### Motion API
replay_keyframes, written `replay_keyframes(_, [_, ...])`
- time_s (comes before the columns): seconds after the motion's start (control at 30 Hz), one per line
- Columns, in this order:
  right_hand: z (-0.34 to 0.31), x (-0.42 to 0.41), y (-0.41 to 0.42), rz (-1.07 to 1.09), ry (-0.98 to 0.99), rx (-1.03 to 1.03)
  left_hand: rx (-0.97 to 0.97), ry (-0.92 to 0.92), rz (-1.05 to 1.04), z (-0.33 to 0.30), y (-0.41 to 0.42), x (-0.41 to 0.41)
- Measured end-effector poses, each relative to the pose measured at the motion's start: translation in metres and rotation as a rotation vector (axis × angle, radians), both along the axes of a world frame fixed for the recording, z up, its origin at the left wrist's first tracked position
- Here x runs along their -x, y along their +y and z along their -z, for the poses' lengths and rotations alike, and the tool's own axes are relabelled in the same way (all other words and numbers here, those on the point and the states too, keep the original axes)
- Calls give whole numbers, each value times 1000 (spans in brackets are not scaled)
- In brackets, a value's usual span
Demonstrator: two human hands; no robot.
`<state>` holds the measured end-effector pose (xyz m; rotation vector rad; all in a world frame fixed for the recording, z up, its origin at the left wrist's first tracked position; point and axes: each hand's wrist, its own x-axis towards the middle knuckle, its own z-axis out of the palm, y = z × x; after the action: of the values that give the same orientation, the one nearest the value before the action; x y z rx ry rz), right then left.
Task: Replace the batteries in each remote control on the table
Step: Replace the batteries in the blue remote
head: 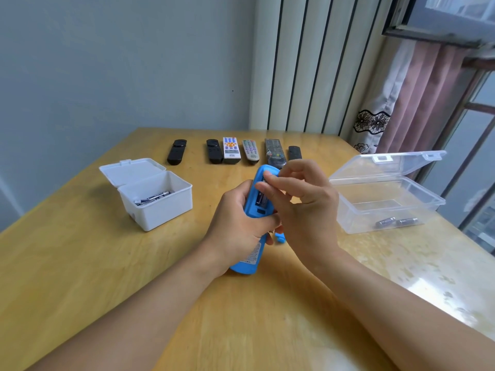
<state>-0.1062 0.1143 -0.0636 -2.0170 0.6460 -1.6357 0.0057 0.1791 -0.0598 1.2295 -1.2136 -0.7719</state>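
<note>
My left hand [238,226] grips a blue-sleeved remote [254,210] held back side up above the table, its battery compartment open with a battery [260,198] showing inside. My right hand [297,194] hovers over the compartment, thumb and forefinger bent down at the battery's far end; whether they pinch it is unclear. A small blue piece [280,236] peeks out below my right hand. Several other remotes lie in a row at the back: two black [176,151] [214,151], a white one [231,150], a grey one [250,151], a dark one [273,151] and a small black one [294,152].
A white lidded box [158,210] holding several batteries stands open at the left. A clear plastic box [388,210] with two batteries [396,222] sits open at the right. The wooden table [107,277] meets a wall behind and a window with curtain at the right.
</note>
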Motion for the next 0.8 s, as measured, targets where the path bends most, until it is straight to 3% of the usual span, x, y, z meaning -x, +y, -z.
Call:
replay_keyframes(0.13, [11,0,-7,147,335,308,6,12,-55,3,-2,-6])
replay_keyframes(0.17, [11,-1,-8,161,372,301,0,7,-73,4,-3,-8])
replay_keyframes(0.33, [-2,0,-4,-94,59,-255,12,-34,-91,2,-3,-7])
replay_keyframes(0.47, [-13,5,-11,-495,-157,-788,35,7,-40,-1,-3,-3])
replay_keyframes(0.6, [-11,7,-12,-585,-89,-929,11,36,7,0,-4,3])
replay_keyframes(0.8, [-8,2,-6,-429,-68,-806,-11,39,13,2,-3,-1])
